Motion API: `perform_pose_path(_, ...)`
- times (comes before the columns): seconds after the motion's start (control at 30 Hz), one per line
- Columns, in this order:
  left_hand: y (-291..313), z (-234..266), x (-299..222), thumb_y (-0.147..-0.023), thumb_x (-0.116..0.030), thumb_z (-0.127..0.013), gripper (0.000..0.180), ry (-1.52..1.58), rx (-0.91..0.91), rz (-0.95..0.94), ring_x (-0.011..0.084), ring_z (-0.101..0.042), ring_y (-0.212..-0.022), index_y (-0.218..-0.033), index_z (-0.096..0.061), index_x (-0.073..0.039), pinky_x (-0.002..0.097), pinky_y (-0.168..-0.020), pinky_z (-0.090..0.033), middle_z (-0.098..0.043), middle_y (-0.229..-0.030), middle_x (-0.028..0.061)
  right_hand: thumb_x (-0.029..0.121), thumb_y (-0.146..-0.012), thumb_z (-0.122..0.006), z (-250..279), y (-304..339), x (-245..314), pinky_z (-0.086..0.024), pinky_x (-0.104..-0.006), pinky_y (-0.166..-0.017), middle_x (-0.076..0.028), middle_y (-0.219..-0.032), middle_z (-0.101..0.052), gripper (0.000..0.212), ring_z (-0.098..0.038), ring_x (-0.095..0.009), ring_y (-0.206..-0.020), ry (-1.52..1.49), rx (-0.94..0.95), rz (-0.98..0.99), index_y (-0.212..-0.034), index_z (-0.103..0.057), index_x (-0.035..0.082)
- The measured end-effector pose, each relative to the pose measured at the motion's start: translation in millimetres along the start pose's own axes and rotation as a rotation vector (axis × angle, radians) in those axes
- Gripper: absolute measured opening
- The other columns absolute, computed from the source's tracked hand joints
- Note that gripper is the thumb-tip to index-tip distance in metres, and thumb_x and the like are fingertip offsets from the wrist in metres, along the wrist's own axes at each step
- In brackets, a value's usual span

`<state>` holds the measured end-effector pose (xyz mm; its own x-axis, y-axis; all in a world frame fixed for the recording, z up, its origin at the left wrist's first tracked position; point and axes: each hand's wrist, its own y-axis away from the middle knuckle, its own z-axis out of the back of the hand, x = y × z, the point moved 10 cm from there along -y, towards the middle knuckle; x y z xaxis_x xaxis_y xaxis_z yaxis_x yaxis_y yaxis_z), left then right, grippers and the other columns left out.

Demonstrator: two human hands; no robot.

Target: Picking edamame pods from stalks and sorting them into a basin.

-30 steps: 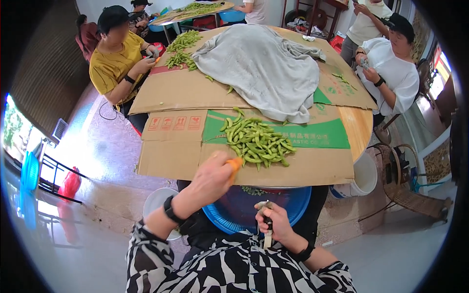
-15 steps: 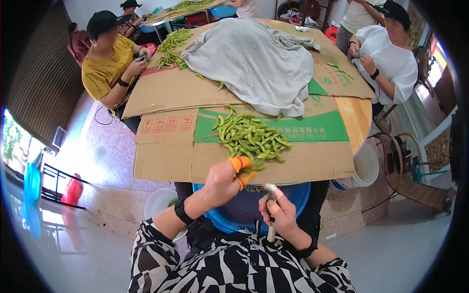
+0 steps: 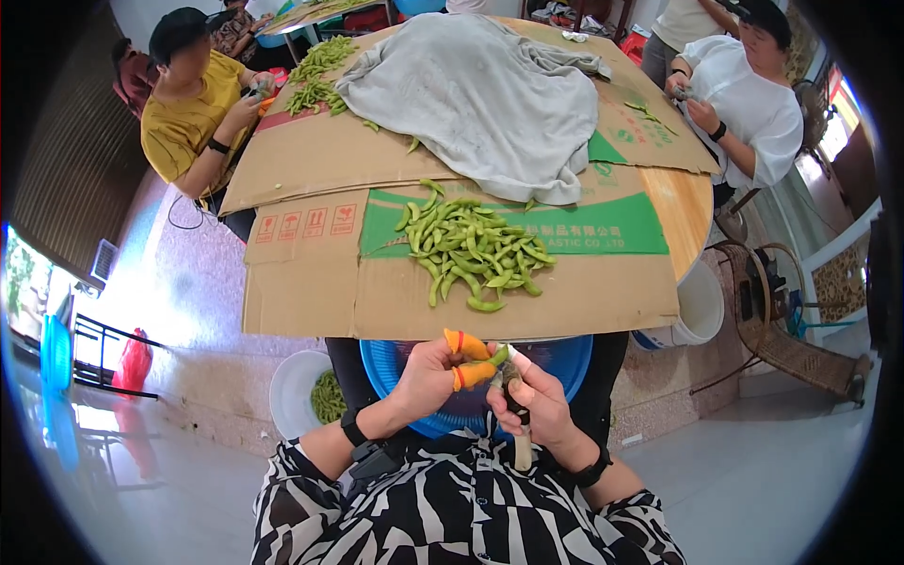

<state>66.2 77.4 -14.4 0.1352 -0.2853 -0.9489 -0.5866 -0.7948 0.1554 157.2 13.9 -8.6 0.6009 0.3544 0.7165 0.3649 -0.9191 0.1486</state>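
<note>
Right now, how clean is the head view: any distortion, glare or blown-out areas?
Head view: fisheye bends the cardboard-covered table edges, with a black rim at the corners; daylight blows out the floor at left; left hand, right hand and bean pod pile are evenly lit and sharp.

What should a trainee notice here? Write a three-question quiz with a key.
1. True or false: the pile of green pods lies on the cardboard sheet.
2. The left hand pinches a single green pod; what colour are its fingertip covers? A blue, B orange, C white.
3. Fill in: the small knife is in the ___ hand, above the blue basin.
Key: 1 true; 2 B; 3 right hand.
</note>
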Motion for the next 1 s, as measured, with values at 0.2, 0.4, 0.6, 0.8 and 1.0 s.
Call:
perform_pose_path(0.2,1,2,4,-0.089,-0.002,-0.067,0.024,-0.019,0.004,-0.016,0.0084,-0.062,-0.09,-0.112,-0.063,0.003,0.0229,-0.08,-0.05,-0.068,-0.099,0.0044,0.02,-0.1,-0.044,2,0,-5,-0.037,-0.0197,-0.048,-0.007,-0.084,-0.05,0.054,-0.04,-0.008,-0.057,-0.002,0.002,0.001,-0.15,-0.027,0.007)
perform_pose_path(0.4,3,8,6,-0.088,-0.001,-0.068,0.023,-0.057,-0.019,-0.052,0.0088,-0.062,-0.09,-0.11,-0.063,0.002,0.0232,-0.081,-0.05,-0.068,-0.1,0.0047,0.017,-0.1,-0.044,0,-1,-10,-0.037,-0.0189,-0.047,-0.006,-0.084,-0.05,0.053,-0.04,-0.007,-0.057,0.007,-0.013,-0.032,-0.149,-0.028,0.007)
perform_pose_path(0.6,9,11,9,-0.087,-0.001,-0.069,0.018,0.022,-0.059,-0.118,0.0094,-0.062,-0.092,-0.104,-0.063,0.001,0.0245,-0.083,-0.05,-0.067,-0.097,0.0038,0.019,-0.099,-0.047,6,-3,-15,-0.036,-0.0201,-0.047,-0.007,-0.079,-0.05,0.047,-0.039,-0.008,-0.054,0.091,-0.074,-0.035,-0.143,-0.037,0.007)
perform_pose_path(0.8,8,11,26,-0.087,-0.003,-0.068,0.017,0.197,0.023,0.014,0.0132,-0.064,-0.072,-0.102,-0.062,-0.001,0.0234,-0.062,-0.05,-0.067,-0.086,0.0078,0.012,-0.098,-0.045,7,-4,-20,-0.035,-0.0186,-0.045,-0.007,-0.078,-0.052,0.042,-0.04,-0.007,-0.05,-0.05,-0.017,-0.1,-0.139,-0.043,0.003)
perform_pose_path(1.0,17,-19,47,-0.091,-0.008,-0.064,0.015,0.834,0.214,0.309,0.018,-0.061,-0.059,-0.104,-0.063,-0.003,0.0276,-0.049,-0.047,-0.064,-0.075,0.0108,0.014,-0.097,-0.047,1,-2,-29,-0.033,-0.0192,-0.04,-0.006,-0.076,-0.05,0.04,-0.038,-0.008,-0.047,-0.212,0.134,-0.173,-0.136,-0.044,0.003)
